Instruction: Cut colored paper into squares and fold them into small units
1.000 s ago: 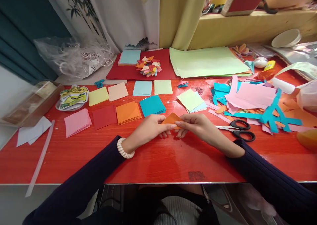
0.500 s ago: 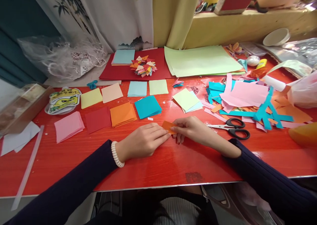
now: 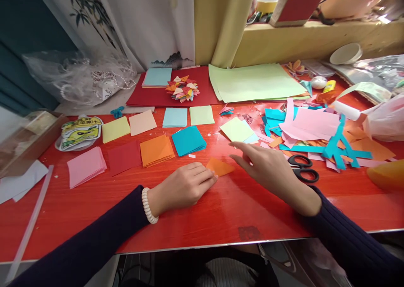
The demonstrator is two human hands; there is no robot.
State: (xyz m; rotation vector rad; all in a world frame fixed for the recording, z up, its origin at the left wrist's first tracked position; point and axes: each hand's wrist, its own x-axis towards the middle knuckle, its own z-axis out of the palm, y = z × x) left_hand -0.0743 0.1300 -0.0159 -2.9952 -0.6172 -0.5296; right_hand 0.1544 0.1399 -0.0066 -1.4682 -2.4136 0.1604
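Note:
A small piece of orange paper (image 3: 221, 167), looking like a folded triangle, lies on the red table in front of me. My left hand (image 3: 186, 184) has its fingers drawn together over the paper's left end, pressing or pinching it; the exact grip is hidden under the fingers. To the right, my right hand (image 3: 265, 171) is raised off the paper with thumb and forefinger apart and nothing between them. Black-handled scissors (image 3: 301, 169) lie just beyond the right hand, their blades hidden behind it. Beyond my hands sit a teal paper stack (image 3: 189, 141) and an orange paper stack (image 3: 157, 148).
More square stacks stand left: pink (image 3: 86, 167), red (image 3: 124, 157) and yellow (image 3: 116, 130). A pale green stack (image 3: 236, 128) lies centre right. Paper scraps (image 3: 311, 123) heap up at right. A folded-paper ring (image 3: 183, 88) rests on red card (image 3: 202, 95) at the back.
My right hand has let go of the orange paper and moved right, its fingers spreading. The paper now shows as a wider triangle. My left hand stays on its left end.

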